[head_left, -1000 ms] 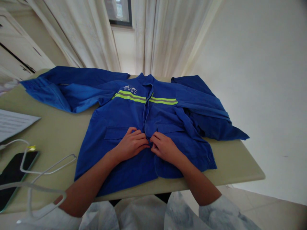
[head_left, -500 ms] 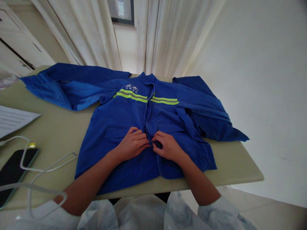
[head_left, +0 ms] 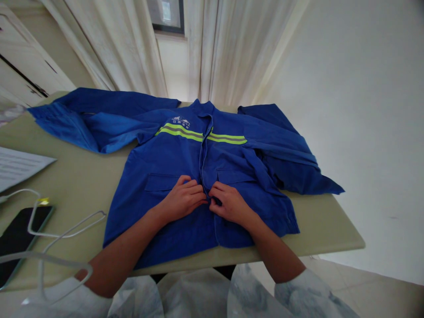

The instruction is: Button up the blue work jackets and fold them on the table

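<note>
A blue work jacket (head_left: 172, 154) with a yellow-green and grey reflective stripe across the chest lies front side up, its sleeves spread to both sides. My left hand (head_left: 187, 197) is closed on the front edge of the jacket, low on the placket and beside the left pocket flap. Close against it, my right hand (head_left: 228, 203) pinches the other side of the same front opening, thumb and fingers bent. The fingertips of both hands nearly meet. Whatever fastener may lie between them is hidden by the fingers and cloth.
The jacket rests on a pale green table (head_left: 341, 229). A phone (head_left: 23, 238), a white cable (head_left: 66, 234) and a printed sheet of paper (head_left: 23, 165) lie at the left. Curtains (head_left: 232, 48) hang behind, and a white wall (head_left: 361, 110) stands at the right.
My right-hand fingers have shifted slightly, and the dark fold of cloth between thumb and fingers now shows less. My left hand stays almost in the same place.
</note>
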The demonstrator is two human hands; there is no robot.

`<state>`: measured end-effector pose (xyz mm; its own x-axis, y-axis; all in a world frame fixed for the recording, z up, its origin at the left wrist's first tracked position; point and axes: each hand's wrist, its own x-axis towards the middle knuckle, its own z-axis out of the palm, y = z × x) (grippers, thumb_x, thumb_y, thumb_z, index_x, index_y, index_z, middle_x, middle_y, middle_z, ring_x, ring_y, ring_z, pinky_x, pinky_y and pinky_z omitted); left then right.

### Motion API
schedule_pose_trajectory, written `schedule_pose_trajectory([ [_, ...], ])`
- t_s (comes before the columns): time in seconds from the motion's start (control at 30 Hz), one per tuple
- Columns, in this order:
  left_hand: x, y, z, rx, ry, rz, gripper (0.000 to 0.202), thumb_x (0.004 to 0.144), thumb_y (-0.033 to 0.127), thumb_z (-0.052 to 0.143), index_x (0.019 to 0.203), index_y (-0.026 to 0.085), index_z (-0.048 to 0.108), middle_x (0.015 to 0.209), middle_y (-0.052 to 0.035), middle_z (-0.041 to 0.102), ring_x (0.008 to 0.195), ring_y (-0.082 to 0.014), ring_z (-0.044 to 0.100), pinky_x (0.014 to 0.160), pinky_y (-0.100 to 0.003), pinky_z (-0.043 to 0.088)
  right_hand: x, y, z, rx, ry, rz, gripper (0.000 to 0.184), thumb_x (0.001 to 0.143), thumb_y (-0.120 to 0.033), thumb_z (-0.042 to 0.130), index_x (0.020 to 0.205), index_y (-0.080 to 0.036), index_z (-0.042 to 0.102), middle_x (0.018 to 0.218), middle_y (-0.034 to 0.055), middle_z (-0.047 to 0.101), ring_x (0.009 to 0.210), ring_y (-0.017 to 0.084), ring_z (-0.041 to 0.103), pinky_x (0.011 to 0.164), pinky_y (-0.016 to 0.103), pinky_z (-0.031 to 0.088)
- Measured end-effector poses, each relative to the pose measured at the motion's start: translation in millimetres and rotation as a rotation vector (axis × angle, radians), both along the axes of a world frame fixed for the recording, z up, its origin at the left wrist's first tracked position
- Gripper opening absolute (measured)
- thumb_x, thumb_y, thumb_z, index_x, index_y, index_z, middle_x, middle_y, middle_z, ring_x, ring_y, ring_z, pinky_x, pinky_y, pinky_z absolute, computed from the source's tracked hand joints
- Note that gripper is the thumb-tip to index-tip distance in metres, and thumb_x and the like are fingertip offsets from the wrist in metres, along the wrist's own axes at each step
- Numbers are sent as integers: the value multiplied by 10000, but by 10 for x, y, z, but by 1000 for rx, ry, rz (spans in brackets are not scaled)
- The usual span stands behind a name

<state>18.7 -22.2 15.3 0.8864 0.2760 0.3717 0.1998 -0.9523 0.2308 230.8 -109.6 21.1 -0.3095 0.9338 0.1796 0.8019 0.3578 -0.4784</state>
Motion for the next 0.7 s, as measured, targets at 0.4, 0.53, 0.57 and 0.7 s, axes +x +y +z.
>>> schedule_pose_trajectory([
  [0.4,6,-7,-26,-37,15,-13,202,1068,279,561,933,209,693,883,-9,693,876,-190,538,934,-399,297,-9,0,-45,-43,116,-28,157,818,-52,645,883,-194,662,902,8,616,782,148,595,715,246,443],
  [0.53,6,-7,-45,-191,-28,-7,183,1067,277,564,967,215,704,917,-7,702,899,-184,549,918,-381,309,15,-4,-58,-26,118,-21,162,854,-62,652,939,-193,696,950,28,658,830,159,632,763,252,484],
  [0.57,5,-4,-46,-224,-35,-7,181,1067,278,564,973,217,706,924,-7,704,903,-182,551,915,-378,312,15,-10,-56,-23,110,-26,160,865,-70,655,954,-195,701,964,32,664,832,160,636,767,253,489],
  [0.7,-4,9,-29,-284,-46,-7,191,1069,286,561,971,217,709,922,-10,701,913,-179,556,907,-375,319,-14,-42,-17,-22,44,-56,140,900,-87,645,970,-196,696,996,38,661,827,157,636,758,253,489],
])
